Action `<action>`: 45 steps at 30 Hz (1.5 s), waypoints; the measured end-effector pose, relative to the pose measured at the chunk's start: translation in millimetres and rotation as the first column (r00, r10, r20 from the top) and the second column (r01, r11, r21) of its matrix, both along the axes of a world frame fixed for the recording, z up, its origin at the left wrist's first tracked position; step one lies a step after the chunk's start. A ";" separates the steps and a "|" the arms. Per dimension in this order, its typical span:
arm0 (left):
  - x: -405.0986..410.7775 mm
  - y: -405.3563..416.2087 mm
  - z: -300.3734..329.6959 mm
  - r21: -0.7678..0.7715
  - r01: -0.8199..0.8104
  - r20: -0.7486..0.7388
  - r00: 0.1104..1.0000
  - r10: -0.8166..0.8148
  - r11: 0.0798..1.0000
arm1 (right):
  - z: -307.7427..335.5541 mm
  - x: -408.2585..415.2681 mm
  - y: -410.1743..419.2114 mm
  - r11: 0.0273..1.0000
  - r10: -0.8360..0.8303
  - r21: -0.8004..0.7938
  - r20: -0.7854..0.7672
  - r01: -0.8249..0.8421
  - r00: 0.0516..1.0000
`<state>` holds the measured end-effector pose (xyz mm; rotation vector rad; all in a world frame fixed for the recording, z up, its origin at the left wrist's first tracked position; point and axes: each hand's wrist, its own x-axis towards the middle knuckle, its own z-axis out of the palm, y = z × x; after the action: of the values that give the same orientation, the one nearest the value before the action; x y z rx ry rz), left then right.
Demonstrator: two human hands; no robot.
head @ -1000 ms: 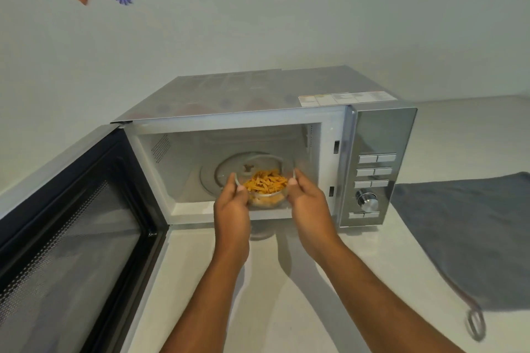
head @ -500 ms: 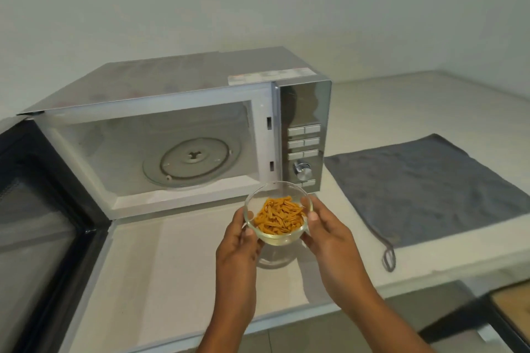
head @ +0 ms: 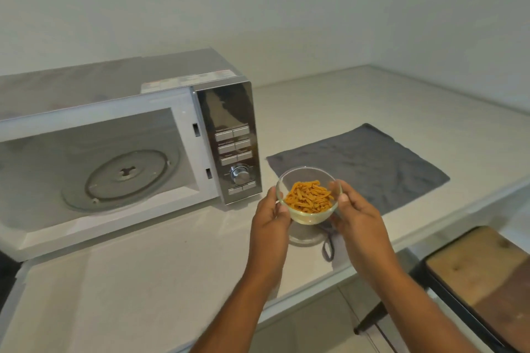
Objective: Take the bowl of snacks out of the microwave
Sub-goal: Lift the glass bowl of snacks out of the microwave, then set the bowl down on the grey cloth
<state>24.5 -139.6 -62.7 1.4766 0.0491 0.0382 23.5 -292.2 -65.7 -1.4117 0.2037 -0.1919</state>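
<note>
A small clear glass bowl (head: 298, 180) with orange stick-shaped snacks (head: 309, 197) hangs in the air above the white counter, to the right of the microwave's control panel. My left hand (head: 269, 213) grips its left side and my right hand (head: 355, 215) grips its right side. The silver microwave (head: 114, 89) stands at the left with its door swung open. Its cavity holds only the glass turntable (head: 126, 178).
A grey cloth (head: 372, 163) lies flat on the counter (head: 160, 275) just right of the bowl, its loop hanging near the counter's front edge. A wooden-topped stool (head: 481, 275) stands below at the right. The open microwave door's edge (head: 7, 275) is at the far left.
Both hands drew the bowl out of the microwave cavity and carried it rightward, from in front of the opening to beside the control panel by the grey cloth. The view also turned right.
</note>
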 end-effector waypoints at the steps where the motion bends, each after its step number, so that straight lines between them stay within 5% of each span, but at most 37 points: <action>1: 9.6 -9.3 3.0 0.030 0.026 -0.002 1.000 -0.026 0.999 | 1.8 7.1 -8.4 1.000 -0.024 -0.008 -0.005 0.024 1.000; 25: 116.1 -81.8 6.5 0.310 0.191 -0.110 0.980 -0.165 0.931 | -11.0 108.6 -78.0 0.955 -0.202 -0.236 -0.085 0.178 0.976; 30: 91.0 -60.4 4.3 0.255 0.101 -0.056 0.994 -0.090 0.962 | 5.9 74.5 -58.2 0.843 -0.407 -0.288 0.207 0.454 0.889; 36: 32.9 -10.6 2.9 0.140 -0.099 0.059 0.994 0.092 0.985 | 18.4 26.0 4.7 0.927 -0.160 -0.269 0.345 0.261 0.925; 45: -62.0 86.8 0.7 0.065 -0.365 0.075 0.930 0.360 0.929 | 29.0 -43.0 119.4 0.954 0.128 -0.298 0.330 -0.026 0.935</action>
<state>-37.6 -52.7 -62.0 1.5272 0.2732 0.3907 -19.5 -172.8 -36.7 -1.6472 -0.1809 -0.4146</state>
